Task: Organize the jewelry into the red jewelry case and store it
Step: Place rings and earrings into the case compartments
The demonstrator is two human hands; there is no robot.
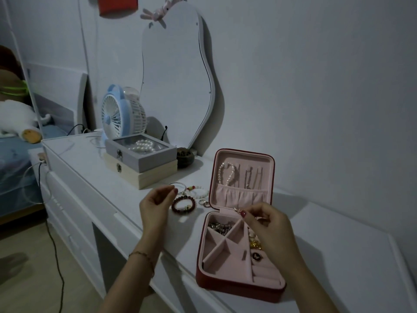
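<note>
The red jewelry case (234, 286) lies open on the white dresser (94, 168), pink inside. Its upright lid holds a pearl bracelet (225, 175) and thin chains (253, 177). The base compartments hold a dark chain pile (218, 227), gold pieces (255, 243) and a round dark pendant (255, 256). My right hand (268, 231) hovers over the case's back right part and pinches a small gold piece (237, 210). My left hand (156, 205) is raised left of the case, fingers loosely curled, holding nothing. A dark red bead bracelet (183, 205), white bead bracelets (198, 192) and small rings (204, 202) lie on the dresser between them.
Two stacked boxes stand behind, a grey glass-lidded one (141, 155) with pearls on a beige one (144, 175). A blue desk fan (119, 115), a wavy mirror (176, 75) and a dark round pot (185, 157) stand at the wall. Cables (54, 245) hang off the dresser's left end.
</note>
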